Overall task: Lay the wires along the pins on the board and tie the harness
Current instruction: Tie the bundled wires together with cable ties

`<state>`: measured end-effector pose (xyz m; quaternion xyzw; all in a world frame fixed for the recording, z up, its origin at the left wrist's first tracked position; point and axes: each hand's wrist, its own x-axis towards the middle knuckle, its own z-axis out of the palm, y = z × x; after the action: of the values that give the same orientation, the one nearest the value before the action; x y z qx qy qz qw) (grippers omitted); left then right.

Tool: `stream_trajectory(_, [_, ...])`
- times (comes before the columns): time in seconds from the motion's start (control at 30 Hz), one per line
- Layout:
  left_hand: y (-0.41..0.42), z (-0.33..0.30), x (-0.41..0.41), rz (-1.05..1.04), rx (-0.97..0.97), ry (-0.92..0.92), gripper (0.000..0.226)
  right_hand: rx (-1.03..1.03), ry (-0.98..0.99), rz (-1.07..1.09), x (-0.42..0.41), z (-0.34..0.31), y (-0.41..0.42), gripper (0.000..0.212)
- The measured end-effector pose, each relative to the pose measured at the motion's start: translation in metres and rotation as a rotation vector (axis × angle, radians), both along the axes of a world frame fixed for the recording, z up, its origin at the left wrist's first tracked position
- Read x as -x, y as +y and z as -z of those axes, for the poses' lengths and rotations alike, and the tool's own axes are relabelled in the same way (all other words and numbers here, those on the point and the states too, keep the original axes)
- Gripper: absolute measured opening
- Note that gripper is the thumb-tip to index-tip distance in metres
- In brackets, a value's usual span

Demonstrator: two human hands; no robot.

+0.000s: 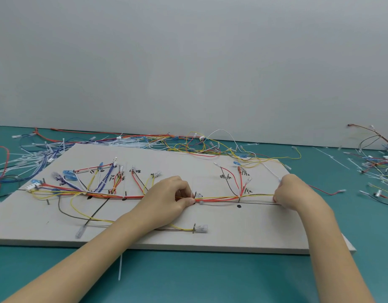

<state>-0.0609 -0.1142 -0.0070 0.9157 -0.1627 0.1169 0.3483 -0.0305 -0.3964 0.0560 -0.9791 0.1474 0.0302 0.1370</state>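
Two hands stretch the wire bundle [219,199] taut along the board [210,235] pins: left hand [173,196] pinching mid-run, right hand [292,192] gripping its right end. Tying probably comes next.

A teal table [210,278] bears the board [145,235], loose wires [199,147] and cable ties [119,267].

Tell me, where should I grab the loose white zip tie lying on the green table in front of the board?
Pinch the zip tie near its middle, coming straight down from above. It lies flat on the table, thin and straight, apart from the board, with nothing over it. Both hands are busy pinching the wires.
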Motion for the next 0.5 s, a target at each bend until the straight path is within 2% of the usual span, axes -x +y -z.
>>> stream_trajectory(0.17, [-0.0003,0.0006,-0.0005,0.0,-0.007,-0.007,0.007,-0.018,0.027,0.019,-0.0004,-0.0021,-0.0021,0.03])
stream_trajectory(0.27, [0.0,0.0008,-0.0009,-0.002,-0.007,-0.006,0.007,-0.04,-0.05,0.025,-0.0005,-0.0069,-0.0037,0.008])
stream_trajectory(0.33, [-0.0002,0.0008,-0.0007,-0.001,-0.004,-0.006,0.007,-0.035,-0.1,0.027,-0.002,-0.0091,-0.0037,0.018])
stream_trajectory(0.5, [-0.0001,-0.0001,-0.0003,-0.001,-0.017,-0.006,0.007,-0.033,-0.035,0.0,0.004,-0.0011,0.0038,0.025])
